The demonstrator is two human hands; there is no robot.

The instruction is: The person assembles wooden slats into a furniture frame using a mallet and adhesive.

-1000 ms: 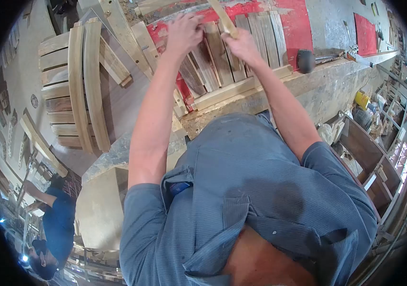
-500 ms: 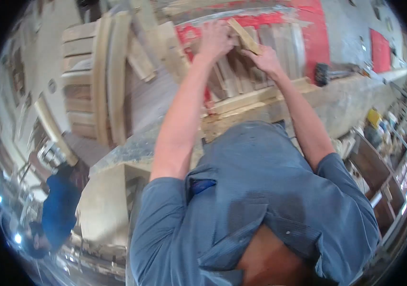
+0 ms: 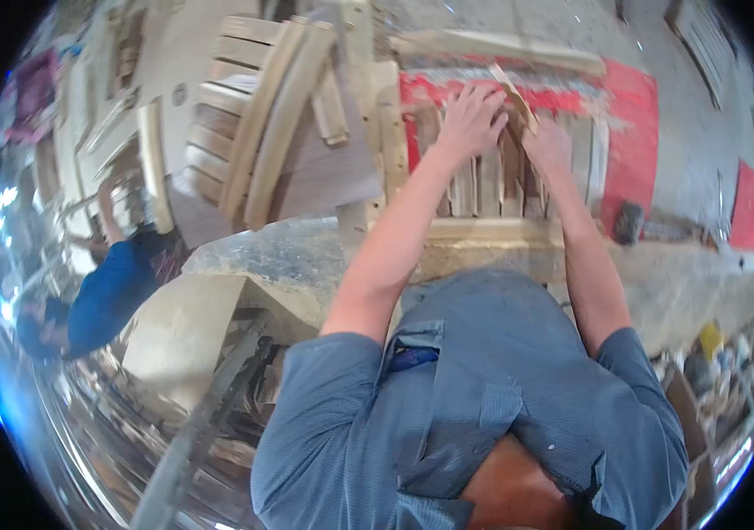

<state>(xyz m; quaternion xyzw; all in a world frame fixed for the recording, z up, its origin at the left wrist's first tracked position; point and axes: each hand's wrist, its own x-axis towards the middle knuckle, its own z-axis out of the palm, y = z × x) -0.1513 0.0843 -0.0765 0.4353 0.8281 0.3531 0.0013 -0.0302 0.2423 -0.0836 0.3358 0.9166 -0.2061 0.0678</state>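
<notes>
My right hand is closed round the lower end of a narrow wooden strip, which tilts up and to the left. Just left of it, my left hand has its fingers spread, close to the strip but apparently not gripping it. Both hands are over a row of wooden slats lying side by side in a wooden frame. The frame's near rail runs along the edge toward me, and a pale far rail lies beyond. What my left fingertips touch is hard to make out.
Red-painted surface shows around the slats. A black-headed mallet lies right of the frame. To the left, a slatted wooden panel with curved rails rests on a brown board. A person in blue is at far left.
The view has shifted, so the bench appears lower and further right. My left hand's fingers have spread and moved off the strip's side. The right hand still holds the strip.
</notes>
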